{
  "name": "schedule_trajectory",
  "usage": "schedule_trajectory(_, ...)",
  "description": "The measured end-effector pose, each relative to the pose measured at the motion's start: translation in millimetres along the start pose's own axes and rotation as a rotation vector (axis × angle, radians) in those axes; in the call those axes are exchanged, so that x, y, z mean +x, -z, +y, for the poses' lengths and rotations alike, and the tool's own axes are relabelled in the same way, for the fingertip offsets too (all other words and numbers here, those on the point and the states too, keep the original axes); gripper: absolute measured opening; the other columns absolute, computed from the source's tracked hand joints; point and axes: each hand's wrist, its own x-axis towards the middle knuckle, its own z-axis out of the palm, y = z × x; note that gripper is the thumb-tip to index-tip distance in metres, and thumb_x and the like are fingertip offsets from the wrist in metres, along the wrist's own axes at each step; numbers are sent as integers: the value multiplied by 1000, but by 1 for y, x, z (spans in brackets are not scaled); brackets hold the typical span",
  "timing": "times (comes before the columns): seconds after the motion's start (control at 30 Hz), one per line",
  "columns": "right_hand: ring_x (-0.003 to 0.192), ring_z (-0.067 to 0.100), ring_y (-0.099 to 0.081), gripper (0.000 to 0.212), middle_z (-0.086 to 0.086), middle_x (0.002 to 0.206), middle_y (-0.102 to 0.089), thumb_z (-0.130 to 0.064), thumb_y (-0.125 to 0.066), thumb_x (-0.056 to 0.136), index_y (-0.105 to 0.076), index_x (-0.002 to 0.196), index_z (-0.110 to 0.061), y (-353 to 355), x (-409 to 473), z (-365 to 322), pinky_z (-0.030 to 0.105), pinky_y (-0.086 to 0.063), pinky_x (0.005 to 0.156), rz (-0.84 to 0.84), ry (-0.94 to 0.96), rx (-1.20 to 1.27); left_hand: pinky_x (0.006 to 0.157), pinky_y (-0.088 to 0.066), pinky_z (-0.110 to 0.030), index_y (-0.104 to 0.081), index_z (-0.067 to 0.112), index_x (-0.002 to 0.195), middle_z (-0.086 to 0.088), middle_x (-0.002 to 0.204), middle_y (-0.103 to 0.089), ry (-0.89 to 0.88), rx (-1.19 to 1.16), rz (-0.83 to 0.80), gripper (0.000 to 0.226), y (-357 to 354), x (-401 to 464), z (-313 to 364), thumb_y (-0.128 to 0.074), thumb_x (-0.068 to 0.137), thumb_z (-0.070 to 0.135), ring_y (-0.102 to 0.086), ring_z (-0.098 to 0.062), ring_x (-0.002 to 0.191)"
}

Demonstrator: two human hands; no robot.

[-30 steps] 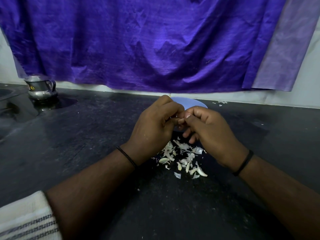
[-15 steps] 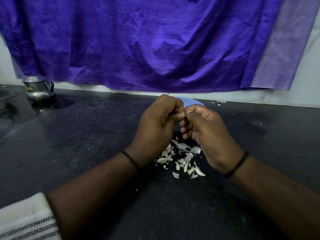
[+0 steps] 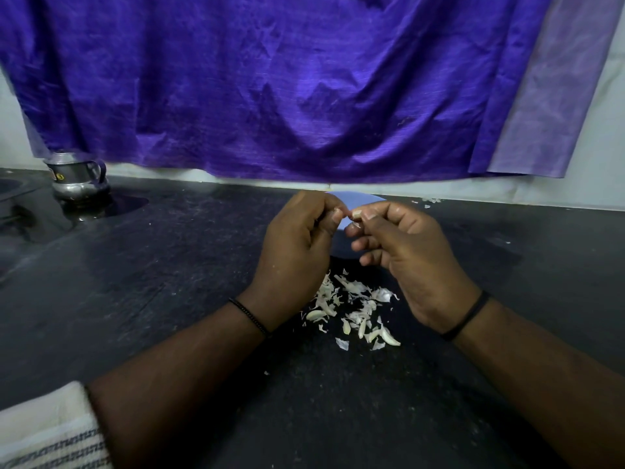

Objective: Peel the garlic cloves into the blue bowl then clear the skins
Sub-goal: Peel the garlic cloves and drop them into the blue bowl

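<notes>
My left hand (image 3: 292, 252) and my right hand (image 3: 409, 258) meet fingertip to fingertip above the blue bowl (image 3: 355, 199), which shows only in part behind them. A small garlic clove (image 3: 355, 214) is pinched in my right fingertips. My left thumb and forefinger pinch at its other end, on a thin bit of skin. What the bowl holds is hidden. A heap of pale garlic skins (image 3: 351, 309) with a few cloves among them lies on the black counter (image 3: 169, 282) just below my hands.
A small steel jug (image 3: 76, 177) stands at the back left near a sink edge. A purple cloth (image 3: 287, 86) hangs along the wall behind the counter. A few skin scraps (image 3: 427, 201) lie at the back right. A striped white cloth (image 3: 44, 431) is at the bottom left.
My fingertips have drawn slightly apart, so the clove between them shows more. Both hands sit a little farther from me, over the bowl.
</notes>
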Motion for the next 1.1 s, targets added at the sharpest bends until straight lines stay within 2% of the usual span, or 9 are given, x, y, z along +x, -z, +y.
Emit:
schedule_trajectory(0.17,71,16,-62,16,9,86,-74,-13,-60,96,-69,101,-1,2,1,0,23,-51,59,16,-5,14,68,-39,-7,-70,20,95,12,88,-60,59,103,-8,18,1,1,-3,-57,92,8,-56,-4,81)
schedule_trajectory(0.33,70,15,-62,14,14,90,-75,-12,-64,94,-69,100,0,4,2,0,23,-52,58,33,-2,16,66,-41,-9,-73,19,87,13,83,-59,38,96,-3,1,3,0,1,-73,88,20,-57,-4,78)
schedule_trajectory(0.47,67,14,-64,9,13,84,-75,-10,-65,94,-72,94,-4,6,3,1,22,-53,56,35,47,-36,63,-44,-11,-72,21,95,11,87,-62,42,32,14,10,5,1,4,-75,87,17,-59,-11,74)
schedule_trajectory(0.53,65,14,-64,9,10,81,-74,-8,-64,94,-72,92,-4,7,3,2,22,-53,55,27,78,-86,62,-42,-10,-73,20,95,12,87,-63,38,30,5,9,5,1,4,-74,87,15,-59,-8,73)
schedule_trajectory(0.7,67,20,-67,11,9,80,-75,-5,-65,93,-74,90,-11,6,4,5,28,-56,58,25,146,-229,61,-40,-8,-77,14,89,15,82,-63,40,59,14,6,3,1,1,-73,87,10,-58,-2,70)
schedule_trajectory(0.87,71,31,-69,13,6,77,-74,-9,-65,94,-74,89,-17,6,4,10,37,-59,62,62,164,-299,62,-41,-8,-78,13,88,9,83,-68,89,28,0,9,1,1,0,-72,87,7,-60,-3,68)
schedule_trajectory(0.97,66,23,-69,14,4,74,-74,-10,-65,94,-74,87,-18,3,2,11,33,-58,59,76,160,-299,61,-42,-9,-77,15,86,14,82,-66,109,37,-8,9,0,0,0,-71,89,9,-60,-3,66)
schedule_trajectory(1.1,61,13,-68,9,3,71,-73,-15,-71,90,-72,82,-19,-1,-2,12,25,-53,53,96,139,-264,64,-41,-6,-75,17,83,20,78,-61,89,106,-14,9,1,1,0,-72,87,10,-59,4,73)
